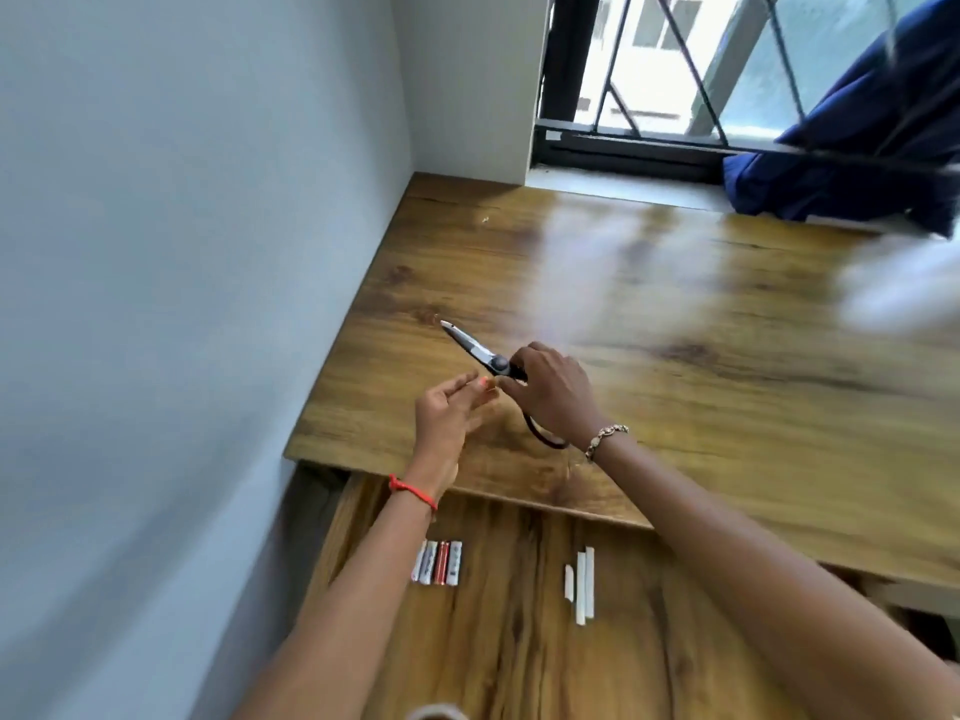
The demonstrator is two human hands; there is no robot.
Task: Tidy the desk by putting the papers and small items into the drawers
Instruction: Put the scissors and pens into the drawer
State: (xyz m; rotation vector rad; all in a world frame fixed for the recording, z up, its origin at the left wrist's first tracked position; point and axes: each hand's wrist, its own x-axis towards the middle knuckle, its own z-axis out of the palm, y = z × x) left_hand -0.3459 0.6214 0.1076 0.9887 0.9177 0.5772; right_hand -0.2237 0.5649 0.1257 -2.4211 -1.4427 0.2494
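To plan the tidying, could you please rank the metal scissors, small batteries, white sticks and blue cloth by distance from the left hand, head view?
1. Metal scissors, on desk beside left hand.
2. Small batteries, drawer's left.
3. White sticks, drawer's right.
4. Blue cloth, by window.

The right hand (550,392) curls its fingers round black-handled steel scissors (475,349). The left hand (447,415) hovers beside it, fingers relaxed.
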